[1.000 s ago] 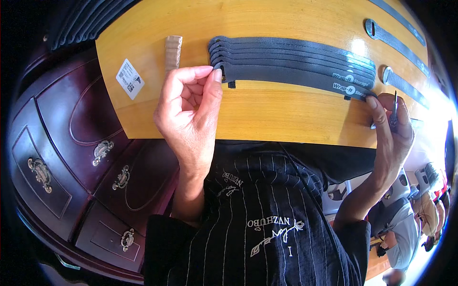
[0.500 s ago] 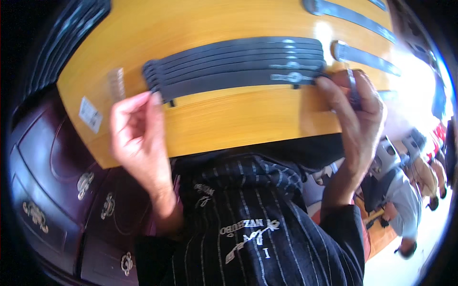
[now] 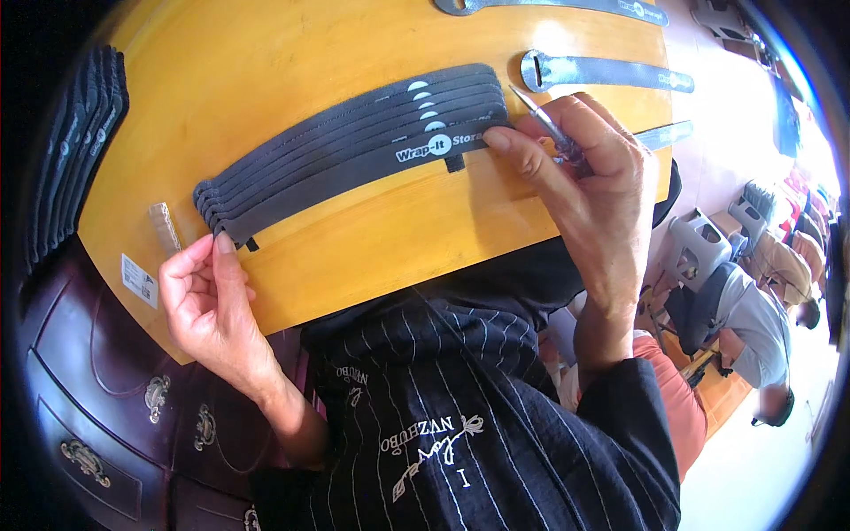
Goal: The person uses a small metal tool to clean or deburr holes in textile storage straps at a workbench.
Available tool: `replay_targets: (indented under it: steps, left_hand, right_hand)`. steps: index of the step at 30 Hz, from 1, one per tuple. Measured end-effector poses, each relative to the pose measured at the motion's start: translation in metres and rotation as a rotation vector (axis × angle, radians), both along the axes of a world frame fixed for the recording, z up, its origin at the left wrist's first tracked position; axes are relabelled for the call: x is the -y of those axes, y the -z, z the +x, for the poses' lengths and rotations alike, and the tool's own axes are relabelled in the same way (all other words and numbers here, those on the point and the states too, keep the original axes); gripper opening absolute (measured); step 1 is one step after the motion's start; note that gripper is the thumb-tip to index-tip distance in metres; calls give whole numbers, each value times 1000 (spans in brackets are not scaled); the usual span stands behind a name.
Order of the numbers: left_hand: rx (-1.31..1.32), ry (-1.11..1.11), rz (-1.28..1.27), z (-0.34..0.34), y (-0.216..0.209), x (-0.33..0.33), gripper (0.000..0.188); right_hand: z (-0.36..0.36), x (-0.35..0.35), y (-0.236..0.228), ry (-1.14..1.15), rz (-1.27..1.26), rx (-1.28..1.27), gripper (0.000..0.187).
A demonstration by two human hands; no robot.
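A row of overlapping black fabric straps (image 3: 354, 142) with white print lies across the wooden table. At its left end, my left hand (image 3: 212, 296) is closed, with thumb and forefinger pinching the tip of the nearest strap. My right hand (image 3: 593, 177) is closed around a slim pointed tool (image 3: 556, 134) with a bright metal tip and a dark, partly see-through handle. Its exact kind cannot be made out. The right thumb also touches the straps' right end. Small black tabs stick out below the nearest strap.
Single dark straps with slotted round ends (image 3: 611, 71) lie at the table's right. More straps (image 3: 80, 150) are stacked at the far left. A white label (image 3: 139, 281) and a small clear strip (image 3: 164, 228) lie near the left edge. People (image 3: 748, 319) sit at the right.
The view has shifted, so the table and straps appear turned and moved left. Both hands remain at the strap ends. The tool's tip now points up and left, above the fingers.
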State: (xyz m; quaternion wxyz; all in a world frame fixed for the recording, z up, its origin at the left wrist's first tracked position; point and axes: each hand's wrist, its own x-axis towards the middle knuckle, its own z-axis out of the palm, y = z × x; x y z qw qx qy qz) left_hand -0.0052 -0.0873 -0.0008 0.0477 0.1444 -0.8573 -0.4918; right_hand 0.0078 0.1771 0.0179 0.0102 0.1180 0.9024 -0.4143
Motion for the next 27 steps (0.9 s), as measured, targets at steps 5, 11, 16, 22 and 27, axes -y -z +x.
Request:
replay_targets:
  steps: [5,11,16,22,27]
  left_hand:
    - [18,-9,-7,0,0,-1,12]
    - [11,-7,16,0,-1,-1,13]
    - [26,-8,28,0,0,0,12]
    - [16,-2,32,0,-3,6,11]
    - [56,-17,118,-1,-1,3,14]
  right_hand:
    - [0,3,0,31,15,50,25]
    - [-2,3,-3,8,70,33,24]
    - [-4,6,-2,15,106,13,24]
    - [-8,13,-2,7,151,-3,24]
    - [-7,14,-1,127,48,43,19]
